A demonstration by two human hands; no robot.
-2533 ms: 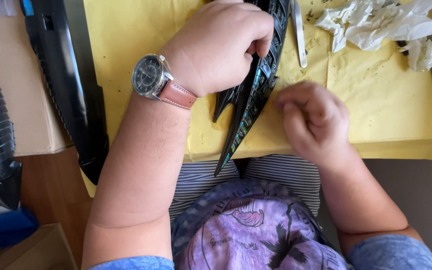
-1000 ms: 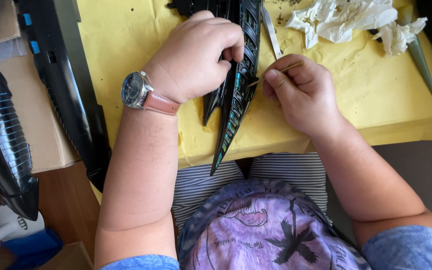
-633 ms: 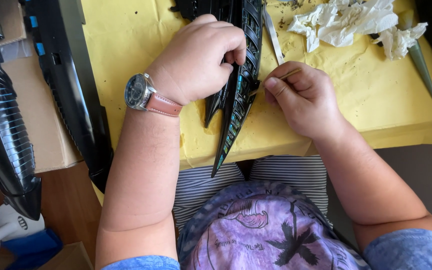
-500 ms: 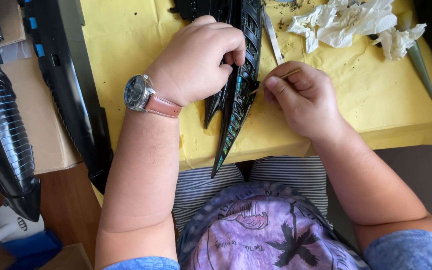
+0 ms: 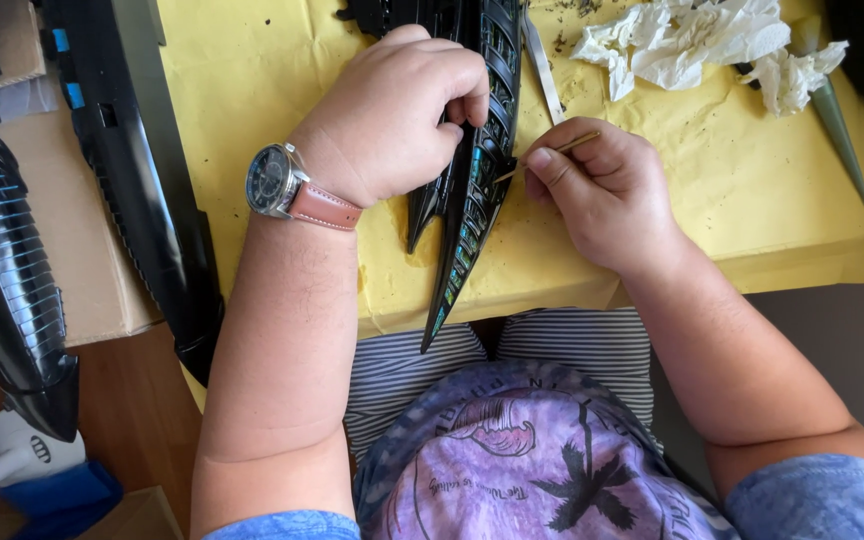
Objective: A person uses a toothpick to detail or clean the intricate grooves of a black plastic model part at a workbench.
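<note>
The black model part (image 5: 472,190), a long ribbed piece tapering to a point, lay on the yellow paper (image 5: 752,200) that covered the bench, its pointed tip hanging past the near edge of the paper toward our lap. Our left hand (image 5: 392,115) was curled down over the part's upper half, fingers closed around it and pressing it flat; a wristwatch (image 5: 277,180) with a brown strap sat on that wrist. Our right hand (image 5: 602,190) lay just to the right of the part, nearly closed, thumb and forefinger pinching a thin wooden stick (image 5: 552,152) whose far end touched the part's right edge. Beyond that hand, a narrow metal blade (image 5: 542,65) lay alongside the part, and crumpled white tissue (image 5: 692,40) sat farther right of it, with a grey-green cone (image 5: 837,125) beside the tissue. Well to the left of the part, a long black panel (image 5: 142,180) ran along the paper's edge, and a ribbed black shell (image 5: 7,260) lay farther left on cardboard (image 5: 92,260).
</note>
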